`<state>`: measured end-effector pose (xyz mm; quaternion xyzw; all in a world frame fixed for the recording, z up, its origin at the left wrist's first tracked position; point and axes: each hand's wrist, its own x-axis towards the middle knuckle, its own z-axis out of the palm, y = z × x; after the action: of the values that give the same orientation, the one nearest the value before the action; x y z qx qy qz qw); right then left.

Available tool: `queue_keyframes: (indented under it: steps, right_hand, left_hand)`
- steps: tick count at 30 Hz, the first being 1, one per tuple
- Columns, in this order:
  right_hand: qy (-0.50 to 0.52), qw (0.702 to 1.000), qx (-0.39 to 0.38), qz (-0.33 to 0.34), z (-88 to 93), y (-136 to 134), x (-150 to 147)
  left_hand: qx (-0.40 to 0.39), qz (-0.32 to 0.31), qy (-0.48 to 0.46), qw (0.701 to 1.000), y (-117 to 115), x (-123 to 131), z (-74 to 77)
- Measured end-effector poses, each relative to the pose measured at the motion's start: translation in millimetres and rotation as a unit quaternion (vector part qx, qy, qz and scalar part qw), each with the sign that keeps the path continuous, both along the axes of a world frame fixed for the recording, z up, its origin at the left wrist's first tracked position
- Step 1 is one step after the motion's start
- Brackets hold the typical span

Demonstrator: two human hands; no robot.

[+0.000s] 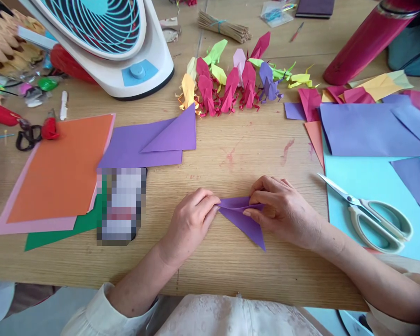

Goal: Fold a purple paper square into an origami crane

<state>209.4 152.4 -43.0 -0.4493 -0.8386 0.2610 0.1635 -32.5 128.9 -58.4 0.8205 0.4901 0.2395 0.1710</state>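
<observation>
A small folded sheet of purple paper (247, 225) lies in front of me on the wooden table, its lower corner pointing toward me. My left hand (196, 212) pinches the paper's left tip between thumb and fingers. On the other side, my right hand (283, 210) grips the upper right part, thumb below and fingers above a raised fold. The paper's right end is partly hidden behind the right fingers. To the right of my right hand, scissors with pale handles (380, 226) rest on a light blue sheet (346, 186).
Orange paper (59, 172) and larger purple sheets (136, 140) lie left, beside a blurred phone (122, 205). A white fan (143, 60) stands behind them. Several folded paper figures (227, 88) line the back. A red flask (367, 44) stands back right, near bluish-purple sheets (371, 130).
</observation>
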Motion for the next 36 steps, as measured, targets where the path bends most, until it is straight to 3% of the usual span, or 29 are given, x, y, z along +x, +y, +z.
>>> queue_keyframes:
  steps: [8,19,36]
  right_hand:
    - [0.019,0.999,-0.007,-0.034,-3.3,0,-4]
    - [0.002,0.998,-0.014,-0.063,-4.9,0,-4]
    - [-0.004,0.997,-0.003,-0.083,-5.5,-1,-8]
  left_hand:
    - [-0.006,-0.015,-0.002,1.0,5,-7,0.2]
    - [-0.056,0.047,-0.045,0.996,10,-11,0.2]
    - [-0.11,0.006,-0.021,0.994,16,-20,10.3]
